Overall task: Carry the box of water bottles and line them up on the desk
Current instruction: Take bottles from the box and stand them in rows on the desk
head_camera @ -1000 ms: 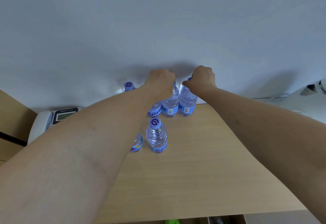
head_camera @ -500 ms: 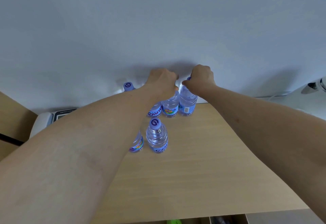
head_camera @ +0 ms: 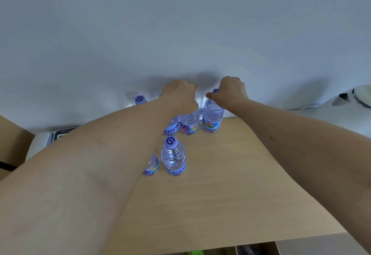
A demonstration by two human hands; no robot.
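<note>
Both arms reached across the wooden tabletop [head_camera: 230, 184] to its far edge, where it met the pale wall [head_camera: 180, 24]. Left hand [head_camera: 179, 94] was curled over the top of a water bottle [head_camera: 189, 123] in the back row, fingers wrapped down round its neck; the cap was hidden under the palm. Right hand [head_camera: 230, 92] was curled over the cap of the rightmost bottle [head_camera: 212, 118], thumb and fingers gripping its top. These two bottles stood upright, just beside each other, hard against the wall. A third back-row bottle [head_camera: 171, 127] stood close to the left of them, mostly hidden by the left forearm; further left a lone purple cap [head_camera: 140, 99] showed above that arm. Nearer, a front bottle [head_camera: 173, 157] stood upright and apart from the back row, with another bottle [head_camera: 151, 167] just beside it on its left, half covered by the arm. Right of the row the tabletop lay bare out to its right edge, and bare also toward the near edge. A desk phone [head_camera: 43, 140] sat at far left by a brown panel [head_camera: 12, 144]; a white appliance [head_camera: 353, 102] stood off the right edge. A cardboard box [head_camera: 259, 249] showed under the near edge, contents unclear.
</note>
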